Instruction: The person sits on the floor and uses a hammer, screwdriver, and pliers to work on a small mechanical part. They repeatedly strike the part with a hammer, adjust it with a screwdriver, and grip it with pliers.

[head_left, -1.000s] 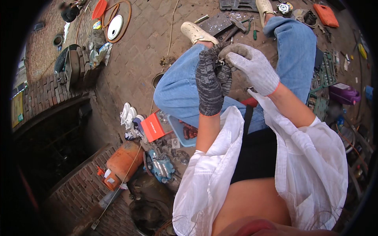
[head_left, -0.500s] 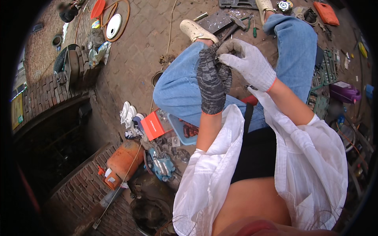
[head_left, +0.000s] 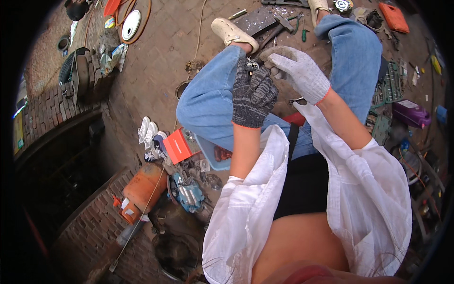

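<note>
My left hand (head_left: pixel 254 97), in a dark grey knitted work glove, is closed around a small shiny metal part (head_left: pixel 253 65) that shows at its fingertips. The part's exact kind is too small to make out. Just to its right, my right hand (head_left: pixel 300 71) wears a pale, dirt-stained glove, its fingers curled together beside the part. Whether those fingertips grip anything is hidden. Beyond the hands, a hammer (head_left: pixel 283 22) leans by a dark metal slab (head_left: pixel 257 21), with a green-handled screwdriver (head_left: pixel 304 35) to the right. A ring-ended metal tool (head_left: pixel 299 101) lies below my right wrist.
At right are an open socket set (head_left: pixel 392 83) and a purple jug (head_left: pixel 411 112). An orange case (head_left: pixel 393 17) lies far right. On the left sit a red box (head_left: pixel 177 146), a blue basin (head_left: pixel 210 156), shoes (head_left: pixel 149 132), an orange gas cylinder (head_left: pixel 145 187) and a dark pit (head_left: pixel 61 161).
My left hand has turned and lowered slightly, so the small metal part now shows at its fingertips. My right hand has drawn a little apart from it. The view has shifted slightly.
</note>
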Demonstrator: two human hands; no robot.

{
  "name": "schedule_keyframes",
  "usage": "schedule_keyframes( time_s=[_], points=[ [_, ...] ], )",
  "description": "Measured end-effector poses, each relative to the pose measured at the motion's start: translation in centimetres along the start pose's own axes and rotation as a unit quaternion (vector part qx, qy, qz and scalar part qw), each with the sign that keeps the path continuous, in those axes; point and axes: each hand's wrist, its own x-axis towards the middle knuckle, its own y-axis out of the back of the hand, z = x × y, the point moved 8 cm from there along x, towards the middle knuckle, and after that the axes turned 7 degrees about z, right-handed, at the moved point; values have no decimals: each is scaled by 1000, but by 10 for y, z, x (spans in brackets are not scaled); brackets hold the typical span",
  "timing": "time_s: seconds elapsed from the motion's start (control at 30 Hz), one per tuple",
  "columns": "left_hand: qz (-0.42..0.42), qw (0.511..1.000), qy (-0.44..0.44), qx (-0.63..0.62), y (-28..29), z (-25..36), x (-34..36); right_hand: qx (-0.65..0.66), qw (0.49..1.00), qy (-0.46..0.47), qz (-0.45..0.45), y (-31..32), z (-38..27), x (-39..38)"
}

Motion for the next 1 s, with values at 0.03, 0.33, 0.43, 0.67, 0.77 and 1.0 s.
schedule_keyframes(
  time_s=[0.03, 0.33, 0.43, 0.67, 0.77, 1.0],
  points=[
    [-42, 998, 22, -34, -10, -4, 1, 14, 1000, -7, 2, 2, 3, 1],
    [83, 995, -59, -4, -3, 4, 33, 91, 993, -57, 42, 32, 35, 35],
    [96, 994, -48, 8, -8, 7, 38, 52, 989, -72, 117, 53, 54, 45],
    [150, 985, -85, 3, 11, 19, 63, 88, 962, -140, 218, 102, 127, 108],
    [194, 972, -131, -1, 16, 32, 60, 48, 945, -183, 269, 110, 165, 143],
    [276, 941, -176, -87, 48, 27, 63, -406, 777, -219, 428, 231, 234, 201]
  ],
)
